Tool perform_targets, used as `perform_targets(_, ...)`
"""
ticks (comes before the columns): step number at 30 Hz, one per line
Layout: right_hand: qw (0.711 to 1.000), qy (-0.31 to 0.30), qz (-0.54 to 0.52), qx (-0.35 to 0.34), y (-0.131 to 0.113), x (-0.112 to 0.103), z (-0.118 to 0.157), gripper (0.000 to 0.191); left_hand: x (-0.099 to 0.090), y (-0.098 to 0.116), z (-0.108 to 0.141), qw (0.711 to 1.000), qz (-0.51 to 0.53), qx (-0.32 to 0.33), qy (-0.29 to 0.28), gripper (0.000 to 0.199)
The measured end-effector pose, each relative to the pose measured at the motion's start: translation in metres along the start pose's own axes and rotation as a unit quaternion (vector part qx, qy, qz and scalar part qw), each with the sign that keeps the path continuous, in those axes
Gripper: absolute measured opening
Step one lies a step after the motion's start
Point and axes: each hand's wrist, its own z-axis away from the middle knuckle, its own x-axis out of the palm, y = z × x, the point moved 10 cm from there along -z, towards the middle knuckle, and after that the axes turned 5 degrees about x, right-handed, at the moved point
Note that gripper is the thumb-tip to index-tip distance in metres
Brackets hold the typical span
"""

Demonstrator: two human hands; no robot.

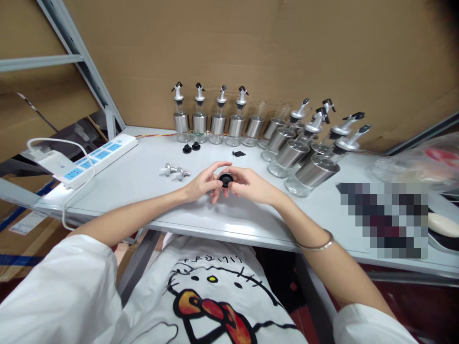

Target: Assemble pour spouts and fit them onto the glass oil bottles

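Near the table's front edge, a round black stopper (pixel 225 180) is held between both hands. My left hand (pixel 206 182) pinches its left side, with the thumb on its rim. My right hand (pixel 247 184) has its thumb and fingers closed on the right side. Two more black stoppers (pixel 191 147) lie behind, in front of the bottle row. To the left of my left hand lie two silver pourer spouts (pixel 175 171). A small pile of black pieces (pixel 239 154) rests on the table behind my right hand.
Several glass bottles with steel sleeves (pixel 218 125) stand along the back, many with pourers; more bottles (pixel 313 172) are at right. A power strip (pixel 96 160) with a white cable is at left. A plastic bag (pixel 412 162) and a blurred-out item (pixel 387 220) lie at right.
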Motion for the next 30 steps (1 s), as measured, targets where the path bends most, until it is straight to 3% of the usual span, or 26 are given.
perform_targets(5,0.999,-0.029,-0.031,-0.025,-0.006,0.007,0.0,0.036,0.007,-0.003,0.001,0.999,0.005,-0.027,-0.015,0.051)
perform_targets(9,0.999,-0.021,-0.043,-0.025,-0.003,0.005,-0.002,0.037,0.007,-0.003,0.001,0.999,0.013,-0.03,-0.005,0.05)
perform_targets(18,0.998,-0.042,-0.044,-0.015,0.002,0.007,-0.001,0.043,0.011,-0.013,0.0,0.995,0.062,-0.055,-0.047,0.062)
perform_targets(30,0.998,-0.046,-0.043,-0.017,-0.002,0.009,-0.001,0.046,0.01,-0.013,-0.001,0.994,0.082,-0.052,-0.048,0.046)
